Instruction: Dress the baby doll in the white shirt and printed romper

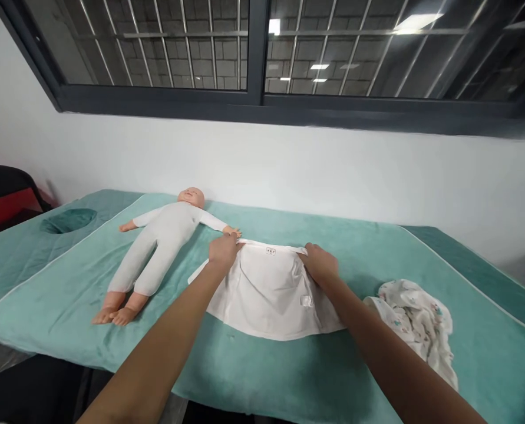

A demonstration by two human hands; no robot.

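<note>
A small white baby shirt (pixel 266 294) is spread on the green bed, with a printed label at its neckline and a small tag lower down on the right. My left hand (pixel 223 249) grips its upper left edge, fingers closed on the cloth. At the upper right edge my right hand (pixel 322 263) pinches the fabric in the same way. A baby doll (pixel 169 229) with a white cloth body lies on its back to the left. One of the doll's hands is close beside my left hand. My forearms cover parts of the shirt's sides.
A crumpled white printed cloth (pixel 415 321) lies on the right of the green bed cover (pixel 240 374). The bed has a face hole (pixel 70 220) at its left end. Behind it rise a white wall (pixel 262 168) and a barred window (pixel 256 103). A black and red chair (pixel 8 203) stands at far left.
</note>
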